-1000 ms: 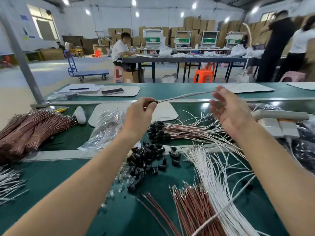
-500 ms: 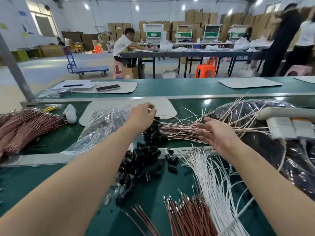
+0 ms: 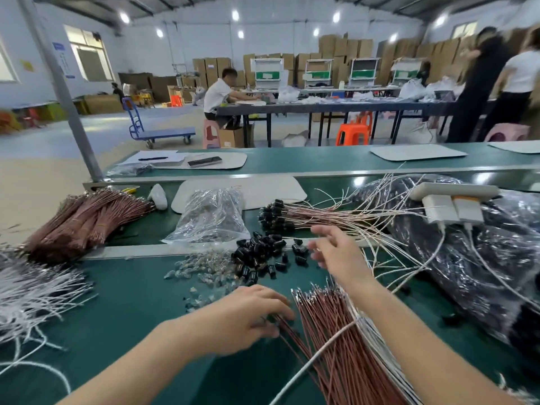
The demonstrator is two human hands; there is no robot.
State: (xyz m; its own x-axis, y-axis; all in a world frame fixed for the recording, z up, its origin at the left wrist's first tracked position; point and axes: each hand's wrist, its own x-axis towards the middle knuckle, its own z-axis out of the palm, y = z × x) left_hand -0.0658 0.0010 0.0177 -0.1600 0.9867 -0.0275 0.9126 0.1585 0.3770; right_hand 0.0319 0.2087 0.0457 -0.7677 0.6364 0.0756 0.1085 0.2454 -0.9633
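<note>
Brown wires (image 3: 336, 361): loose heap, lying flat on the green bench (image 3: 131, 302), on the near side of the black caps (image 3: 263, 252) and slightly right of them, metal ends pointing toward the caps. Crossed on top by one white wire (image 3: 321, 346), running slantwise. More white strands packed along the heap's right edge.

Left hand (image 3: 248, 314): on the near side of the caps, at the heap's left front corner. Fingers bent down onto the wire ends, thumb beneath. Blurred by motion, so cannot tell whether a wire is actually pinched.

Right hand (image 3: 333, 252): just right of the caps, above the bench. Fingers loosely spread and half bent, with nothing visible in them. Forearm passes over the heap's far right part and hides some of it.

Surroundings, all placed from the caps:
- clear small parts (image 3: 204, 267): scattered on the left, touching the caps, with strays lying between the caps and the left hand
- clear plastic bag (image 3: 210, 217): beyond and to the left
- capped wire assemblies (image 3: 321, 217): just beyond, black heads leftward, tails trailing right over a black bag (image 3: 467, 258)
- power strip (image 3: 455, 191): far right, on top of that bag
- tied brown bundles (image 3: 84, 217): well to the left
- white wire heap (image 3: 35, 290): far left and nearer
</note>
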